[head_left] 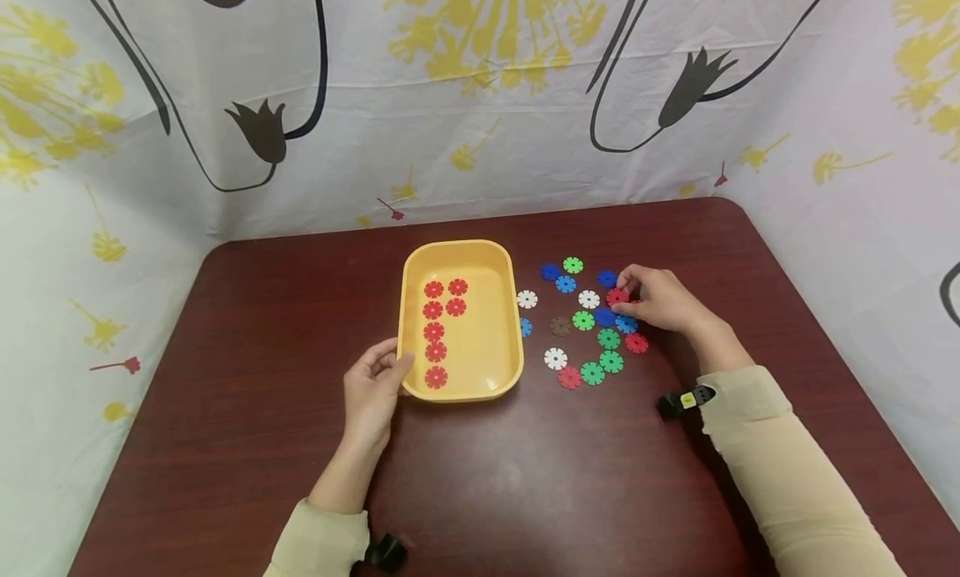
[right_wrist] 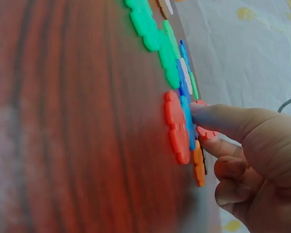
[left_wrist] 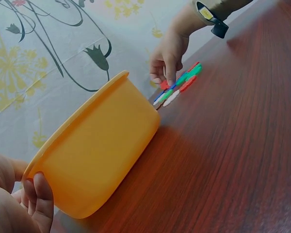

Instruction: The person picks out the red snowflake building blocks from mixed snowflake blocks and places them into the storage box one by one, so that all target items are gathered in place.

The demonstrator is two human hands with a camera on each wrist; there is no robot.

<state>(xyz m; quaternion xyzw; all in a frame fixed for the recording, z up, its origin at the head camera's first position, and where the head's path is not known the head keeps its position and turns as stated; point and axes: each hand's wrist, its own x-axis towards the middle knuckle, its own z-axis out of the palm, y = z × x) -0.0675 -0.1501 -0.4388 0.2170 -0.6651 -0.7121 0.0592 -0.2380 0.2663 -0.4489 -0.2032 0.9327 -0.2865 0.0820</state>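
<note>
My left hand (head_left: 371, 393) grips the near left rim of a yellow plastic tray (head_left: 482, 335), thumb over the edge and fingers against the outer wall. Several red notched plastic discs (head_left: 433, 332) lie inside it, mostly in a column along its left side. To the right of the tray, my right hand (head_left: 663, 302) pinches another red notched disc (head_left: 617, 297) between thumb and index finger. In the right wrist view this red disc (right_wrist: 208, 133) shows partly behind the thumb, tilted up among the other discs.
Loose notched discs lie spread right of the tray: green (head_left: 592, 373), white (head_left: 556, 358), blue (head_left: 551, 273), brown (head_left: 560, 326) and red (head_left: 637, 343). An orange disc (right_wrist: 199, 165) shows near my right fingers. The dark wooden table (head_left: 510, 477) meets a patterned cloth (head_left: 337, 177) behind.
</note>
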